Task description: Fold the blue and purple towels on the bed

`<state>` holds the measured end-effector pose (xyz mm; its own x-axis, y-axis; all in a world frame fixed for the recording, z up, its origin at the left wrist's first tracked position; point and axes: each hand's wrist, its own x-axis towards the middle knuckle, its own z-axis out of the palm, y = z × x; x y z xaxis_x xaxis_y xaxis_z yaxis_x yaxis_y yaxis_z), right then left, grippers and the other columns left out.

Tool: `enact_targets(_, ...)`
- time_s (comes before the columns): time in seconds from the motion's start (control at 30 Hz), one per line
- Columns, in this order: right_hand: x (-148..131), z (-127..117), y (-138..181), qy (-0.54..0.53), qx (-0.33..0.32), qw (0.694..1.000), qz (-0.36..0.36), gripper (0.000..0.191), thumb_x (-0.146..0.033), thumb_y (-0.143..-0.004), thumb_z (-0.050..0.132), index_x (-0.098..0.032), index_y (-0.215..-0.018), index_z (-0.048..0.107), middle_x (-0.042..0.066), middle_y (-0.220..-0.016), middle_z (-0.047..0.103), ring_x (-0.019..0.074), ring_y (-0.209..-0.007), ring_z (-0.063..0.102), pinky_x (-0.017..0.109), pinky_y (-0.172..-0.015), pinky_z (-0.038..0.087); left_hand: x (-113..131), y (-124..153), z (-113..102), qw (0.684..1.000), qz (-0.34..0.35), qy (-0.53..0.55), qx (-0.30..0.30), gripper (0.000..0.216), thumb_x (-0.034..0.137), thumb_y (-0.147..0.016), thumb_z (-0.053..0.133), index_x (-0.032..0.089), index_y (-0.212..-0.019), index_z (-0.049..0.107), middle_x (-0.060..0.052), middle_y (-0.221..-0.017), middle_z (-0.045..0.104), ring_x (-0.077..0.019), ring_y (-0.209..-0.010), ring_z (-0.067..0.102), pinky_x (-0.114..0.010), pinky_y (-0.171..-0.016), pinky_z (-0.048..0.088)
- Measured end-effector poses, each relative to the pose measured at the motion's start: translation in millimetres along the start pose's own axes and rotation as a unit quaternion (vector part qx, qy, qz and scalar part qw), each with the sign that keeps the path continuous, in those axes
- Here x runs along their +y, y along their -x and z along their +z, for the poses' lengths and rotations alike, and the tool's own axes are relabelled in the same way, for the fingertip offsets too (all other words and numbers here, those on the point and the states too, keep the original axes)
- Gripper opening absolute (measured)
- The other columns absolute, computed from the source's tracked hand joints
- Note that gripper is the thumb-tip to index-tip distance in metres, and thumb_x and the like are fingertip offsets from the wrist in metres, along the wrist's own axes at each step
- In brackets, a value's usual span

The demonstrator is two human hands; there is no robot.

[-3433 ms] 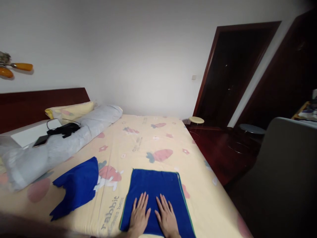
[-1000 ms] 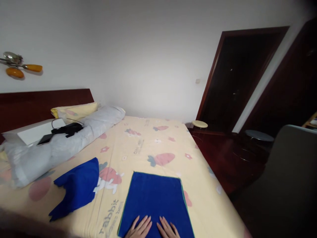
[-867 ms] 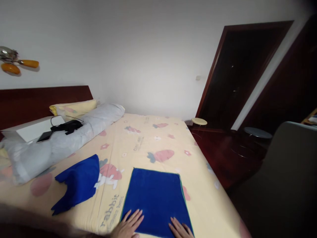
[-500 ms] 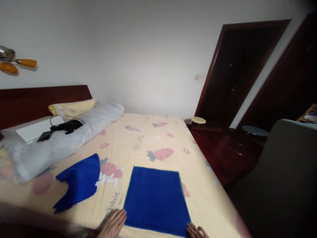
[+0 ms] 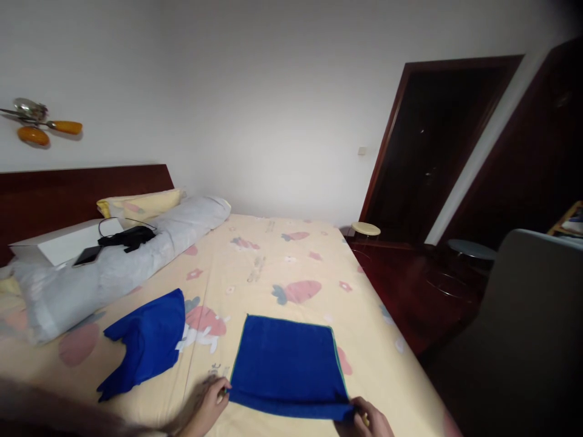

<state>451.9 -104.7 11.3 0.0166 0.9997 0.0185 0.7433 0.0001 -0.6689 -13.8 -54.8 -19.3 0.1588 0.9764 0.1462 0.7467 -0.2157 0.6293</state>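
A crumpled blue cloth lay to the left on the bed, apart from the work. The left hand pinched the near left corner of the flat blue towel, and the right hand gripped its near right corner, the front edge just lifted. This looked like the start of a fold; both corners would need to rise evenly. A long grey pillow and a stool stood well clear.
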Motion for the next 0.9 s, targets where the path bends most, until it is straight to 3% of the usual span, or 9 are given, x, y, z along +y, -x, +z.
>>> enact_targets(0.1, -5.3, -1.6, -13.4, -0.014, 0.007, 1.0, 0.023, 0.03, -0.041, -0.078, 0.036, -0.024, -0.085, 0.06, 0.004, -0.075, 0.07, 0.0214, -0.073, 0.066, 0.034, -0.072, 0.051, -1.1, -19.2, 7.2, 0.997, -0.052, 0.054, 0.02, 0.02, 0.033, -0.084, 0.044, 0.022, -0.084, 0.061, 0.001, -0.068, 0.064, -0.0164, -0.066, 0.062, -0.026, -0.063, 0.05)
enact_targets(0.2, -2.1, 3.4, -20.7, 0.031, 0.024, 0.999, 0.026, 0.026, -0.033, -0.078, 0.034, -0.024, -0.081, 0.058, 0.005, -0.077, 0.07, 0.0211, -0.075, 0.065, 0.033, -0.072, 0.049, 2.6, -31.3, 11.4, 0.998, -0.062, -0.003, 0.01, 0.02, 0.03, -0.087, 0.043, 0.021, -0.085, 0.061, 0.002, -0.07, 0.064, -0.0149, -0.067, 0.062, -0.024, -0.066, 0.048)
enact_targets(0.37, 17.6, 21.9, -18.5, 0.17, 0.09, 0.981, -0.025, 0.028, -0.022, -0.075, 0.04, -0.025, -0.087, 0.065, 0.008, -0.083, 0.071, 0.0239, -0.08, 0.066, 0.036, -0.076, 0.048, 8.5, -29.9, 22.2, 0.972, -0.06, -0.229, 0.002, 0.031, 0.018, -0.085, 0.044, 0.025, -0.105, 0.067, -0.004, -0.102, 0.072, -0.0209, -0.101, 0.065, -0.034, -0.091, 0.047)
enact_targets(0.47, 22.0, 41.6, -15.9, 0.229, 0.145, 0.961, -0.052, 0.034, -0.026, -0.073, 0.05, -0.025, -0.103, 0.067, 0.012, -0.099, 0.072, 0.0287, -0.09, 0.066, 0.042, -0.081, 0.05, 11.2, -23.5, 35.8, 0.949, -0.05, -0.311, 0.024, 0.052, 0.012, -0.083, 0.042, 0.027, -0.13, 0.058, -0.008, -0.129, 0.065, -0.0273, -0.124, 0.055, -0.046, -0.106, 0.04)
enact_targets(0.53, 13.3, 64.4, -16.3, 0.239, 0.171, 0.953, -0.069, 0.045, -0.031, -0.073, 0.055, -0.022, -0.116, 0.064, 0.015, -0.116, 0.069, 0.0326, -0.106, 0.064, 0.046, -0.09, 0.05, 20.0, -19.3, 51.2, 0.949, -0.017, -0.314, 0.008, 0.066, 0.005, -0.08, 0.036, 0.029, -0.14, 0.049, -0.005, -0.142, 0.057, -0.0257, -0.13, 0.05, -0.046, -0.11, 0.038)
enact_targets(0.67, -24.1, 131.8, -22.2, 0.192, 0.114, 0.957, -0.183, 0.053, -0.035, -0.084, 0.047, -0.029, -0.137, 0.05, 0.007, -0.14, 0.057, 0.0283, -0.127, 0.055, 0.042, -0.101, 0.049, 56.0, -12.6, 94.4, 0.955, 0.146, -0.239, -0.094, 0.08, 0.005, -0.078, 0.036, 0.033, -0.152, 0.02, 0.005, -0.157, 0.033, -0.0201, -0.141, 0.038, -0.038, -0.116, 0.034)
enact_targets(0.77, -40.0, 169.0, -25.4, 0.181, 0.047, 0.949, -0.254, 0.056, -0.037, -0.089, 0.043, -0.032, -0.145, 0.036, 0.005, -0.145, 0.048, 0.027, -0.129, 0.052, 0.041, -0.099, 0.052, 74.3, -9.6, 111.8, 0.943, 0.209, -0.211, -0.147, 0.083, 0.02, -0.084, 0.045, 0.03, -0.153, 0.0, 0.001, -0.16, 0.021, -0.0225, -0.144, 0.032, -0.04, -0.117, 0.033)
enact_targets(0.83, -35.0, 171.0, -23.5, 0.2, 0.037, 0.948, -0.247, 0.059, -0.045, -0.091, 0.043, -0.032, -0.146, 0.03, 0.006, -0.146, 0.045, 0.0283, -0.129, 0.051, 0.043, -0.099, 0.053, 71.1, -7.8, 104.9, 0.944, 0.206, -0.216, -0.143, 0.081, 0.029, -0.089, 0.046, 0.03, -0.152, -0.005, -0.001, -0.16, 0.019, -0.0241, -0.144, 0.031, -0.043, -0.116, 0.034)
enact_targets(0.9, -19.2, 154.8, -17.8, 0.22, 0.038, 0.949, -0.224, 0.059, -0.05, -0.091, 0.042, -0.035, -0.146, 0.027, 0.005, -0.147, 0.042, 0.0288, -0.13, 0.049, 0.045, -0.1, 0.052, 55.9, -5.0, 85.6, 0.948, 0.179, -0.233, -0.119, 0.075, 0.035, -0.093, 0.042, 0.032, -0.151, -0.005, 0.001, -0.16, 0.019, -0.024, -0.145, 0.03, -0.045, -0.115, 0.033)
